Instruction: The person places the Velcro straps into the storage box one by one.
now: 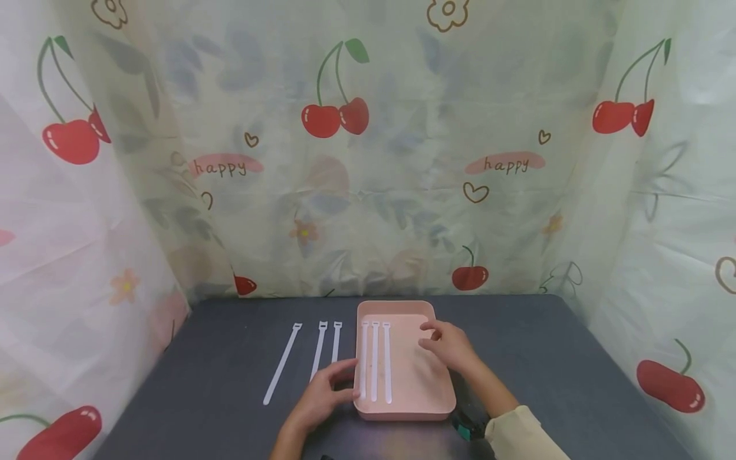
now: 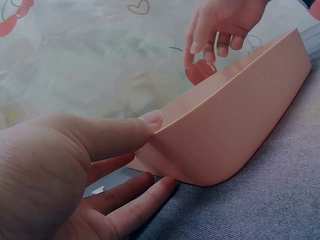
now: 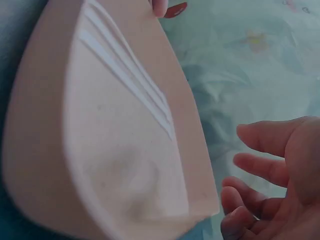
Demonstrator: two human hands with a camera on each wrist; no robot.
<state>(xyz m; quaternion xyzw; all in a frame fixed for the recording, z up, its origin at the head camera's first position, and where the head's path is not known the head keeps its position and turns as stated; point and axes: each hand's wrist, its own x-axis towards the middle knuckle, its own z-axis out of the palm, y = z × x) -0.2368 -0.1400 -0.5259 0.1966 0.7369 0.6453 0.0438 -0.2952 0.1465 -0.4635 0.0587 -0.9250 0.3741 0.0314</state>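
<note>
Partly hidden behind the left hand (image 1: 319, 396): lower ends of two of the three loose straps (image 1: 318, 350), white; leftmost one visible full length. Hard to make out: dark item (image 1: 468, 427) with a green patch near the right wrist, cut across by the sleeve (image 1: 520, 434).

Seen clearly in the left wrist view: outer wall of the pink tray (image 1: 411, 386), thumb tip at the rim beside a near corner, other fingers lower along the outside. Left grip: fingers fairly straight, touching rather than clenched. Tray floor out of sight there, but plain in the right wrist view, though blurred, with a dim shadow; one fingertip cut off at the top edge.

Right hand (image 1: 451, 345): holding nothing, fingers loosely bent, at the tray's right side; height relative to the rim uncertain.

Contents of tray: three white inner straps (image 1: 375, 361), side by side lengthwise near the left wall, slotted heads away from the wearer. Beneath tray and loose straps: dark table (image 1: 535, 338).
</note>
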